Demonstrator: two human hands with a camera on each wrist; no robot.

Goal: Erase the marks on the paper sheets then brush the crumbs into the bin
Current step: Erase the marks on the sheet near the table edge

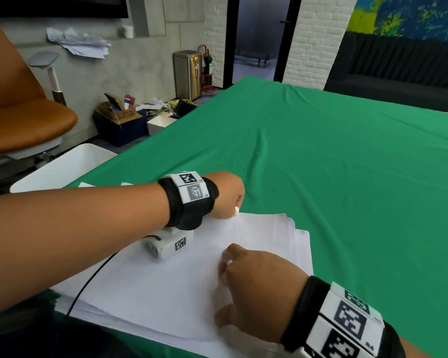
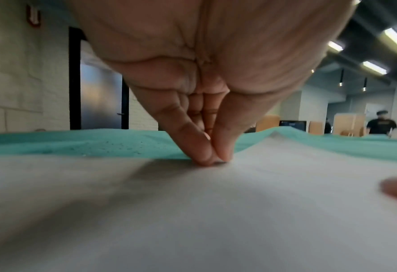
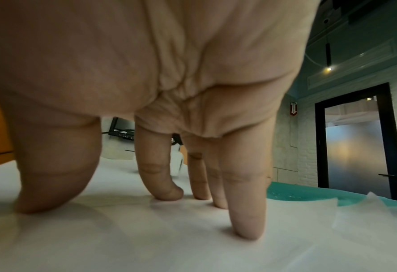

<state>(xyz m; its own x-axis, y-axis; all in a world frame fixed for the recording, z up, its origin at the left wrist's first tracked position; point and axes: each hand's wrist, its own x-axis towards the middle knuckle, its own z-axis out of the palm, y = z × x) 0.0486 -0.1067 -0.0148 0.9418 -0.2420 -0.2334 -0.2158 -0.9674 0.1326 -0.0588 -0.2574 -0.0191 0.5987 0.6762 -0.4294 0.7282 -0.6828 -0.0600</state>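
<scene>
- Pinching a small white eraser [image 1: 236, 210], the left hand [image 1: 225, 195] presses it on the far edge of the paper sheets [image 1: 171, 285].
- The right hand [image 1: 256, 288] holds nothing; its spread fingertips [image 3: 248, 230] pin the top sheet.
- Dark crumbs [image 1: 274, 191] dot the green cloth [image 1: 334, 164]; the white bin [image 1: 70, 166] stands at the table's left edge.

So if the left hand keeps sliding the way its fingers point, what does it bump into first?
Probably nothing solid. The left hand pinches a small eraser at the far edge of the paper, so it would slide off onto the green cloth with its scattered crumbs.
</scene>
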